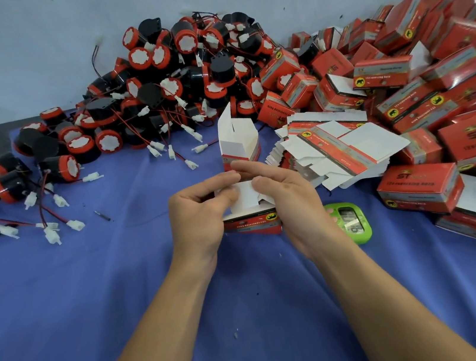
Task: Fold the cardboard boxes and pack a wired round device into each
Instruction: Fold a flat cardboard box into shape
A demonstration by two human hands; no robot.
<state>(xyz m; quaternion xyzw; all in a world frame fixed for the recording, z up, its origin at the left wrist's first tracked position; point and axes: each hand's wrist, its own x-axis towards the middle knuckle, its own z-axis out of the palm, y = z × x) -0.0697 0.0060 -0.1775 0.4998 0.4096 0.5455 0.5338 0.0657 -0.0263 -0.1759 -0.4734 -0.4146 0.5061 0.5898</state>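
Blue cloth, two hands pinching one box

Blue cloth. Round devices: black bodies, red rims, white faces. Their wires are red and black, with white connectors. Finished boxes: red with a grey band, dark lettering and yellow discs bearing a black animal. Half-folded box and flat blanks: same print, white inside. Green oval gadget. Pale grey wall.
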